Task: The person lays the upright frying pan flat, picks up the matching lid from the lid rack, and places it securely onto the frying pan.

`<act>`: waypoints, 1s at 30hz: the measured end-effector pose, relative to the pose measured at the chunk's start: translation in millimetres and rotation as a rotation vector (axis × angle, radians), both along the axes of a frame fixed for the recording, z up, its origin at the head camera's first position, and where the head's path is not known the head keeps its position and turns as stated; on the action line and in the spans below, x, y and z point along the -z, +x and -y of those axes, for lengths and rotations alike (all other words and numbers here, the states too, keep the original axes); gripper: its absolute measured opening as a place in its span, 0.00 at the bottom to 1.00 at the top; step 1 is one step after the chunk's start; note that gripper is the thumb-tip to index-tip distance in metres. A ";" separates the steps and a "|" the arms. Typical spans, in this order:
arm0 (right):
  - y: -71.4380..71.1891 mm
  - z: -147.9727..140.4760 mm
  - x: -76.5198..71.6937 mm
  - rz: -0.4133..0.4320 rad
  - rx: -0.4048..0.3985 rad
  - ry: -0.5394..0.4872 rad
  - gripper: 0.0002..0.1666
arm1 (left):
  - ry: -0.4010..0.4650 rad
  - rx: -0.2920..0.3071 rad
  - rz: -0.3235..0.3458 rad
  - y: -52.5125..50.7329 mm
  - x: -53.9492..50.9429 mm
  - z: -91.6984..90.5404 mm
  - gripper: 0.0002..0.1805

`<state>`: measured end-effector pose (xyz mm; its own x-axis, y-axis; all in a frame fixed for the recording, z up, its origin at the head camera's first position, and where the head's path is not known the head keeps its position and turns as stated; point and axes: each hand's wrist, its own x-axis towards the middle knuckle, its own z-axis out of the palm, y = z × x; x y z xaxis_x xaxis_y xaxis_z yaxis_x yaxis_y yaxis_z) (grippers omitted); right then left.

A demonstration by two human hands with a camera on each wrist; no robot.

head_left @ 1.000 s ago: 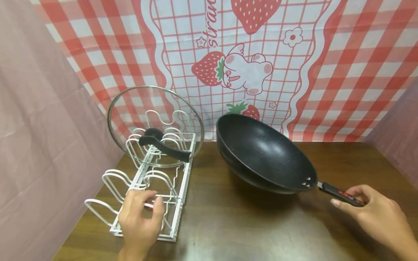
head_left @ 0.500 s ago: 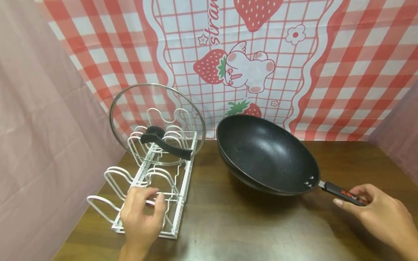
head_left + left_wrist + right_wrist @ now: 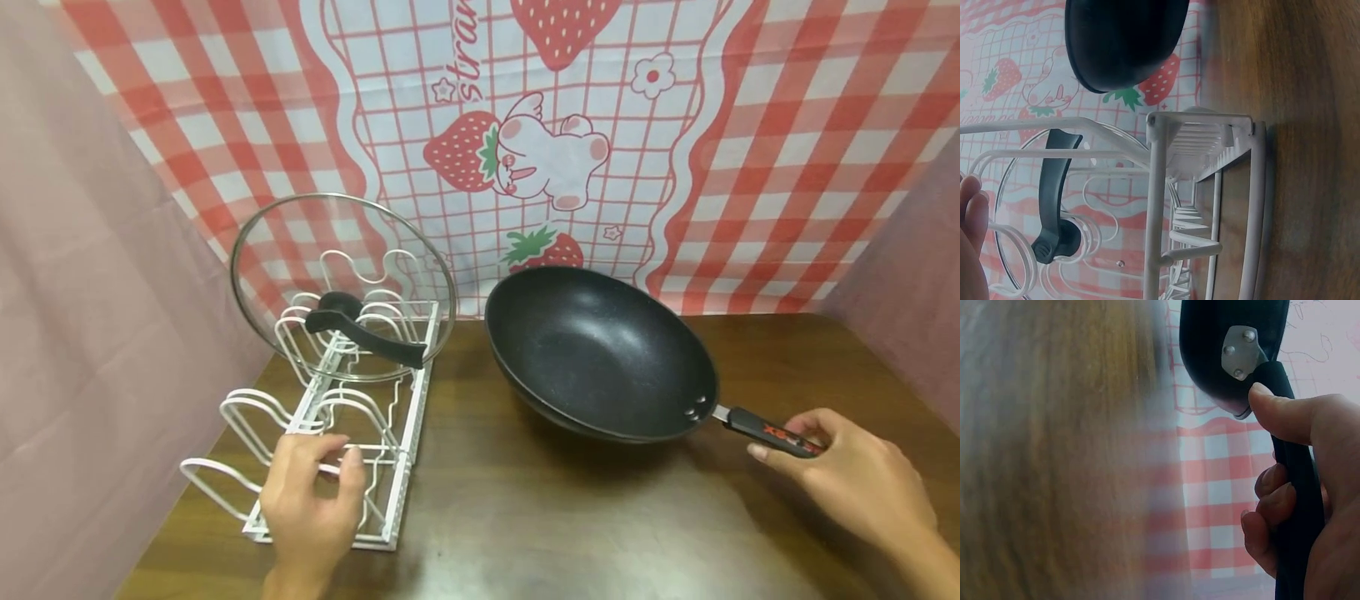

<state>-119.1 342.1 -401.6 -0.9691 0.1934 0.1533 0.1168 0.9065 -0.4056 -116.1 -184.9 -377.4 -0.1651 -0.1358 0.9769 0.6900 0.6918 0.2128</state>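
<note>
My right hand (image 3: 855, 475) grips the black handle (image 3: 772, 432) of a black wok (image 3: 600, 358), its fingers wrapped round the handle in the right wrist view. The wok hangs tilted above the table, its inside facing me. At the left, my left hand (image 3: 311, 500) is over the near end of a white wire pot-lid rack (image 3: 408, 492), fingers loosely bent with a gap between thumb and forefinger. Its fingertips (image 3: 975, 203) are close to the wire loops; contact is unclear. A glass lid (image 3: 277, 242) with a black handle (image 3: 375, 340) stands in the rack's far part.
The brown wooden table (image 3: 525, 533) runs back to a red-and-white checked cloth (image 3: 810, 167) with strawberries. Pink cloth (image 3: 97, 333) hangs along the left side, with more at the right. The wok is between the rack and the right hand.
The wok has turned slightly, showing more of its inside. My right hand keeps its grip. The left hand stays over the rack, and the lid has not moved; the head view shifts a little.
</note>
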 end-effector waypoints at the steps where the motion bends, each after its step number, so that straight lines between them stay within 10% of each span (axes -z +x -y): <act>1: -0.9 0.6 -0.3 0.000 -0.002 -0.001 0.40 | 0.001 0.001 -0.004 0.2 -0.8 0.2 0.14; 30: -6.3 -6.5 1.0 0.047 -0.016 -0.007 0.42 | -0.004 -0.007 -0.005 -0.4 -0.4 1.4 0.14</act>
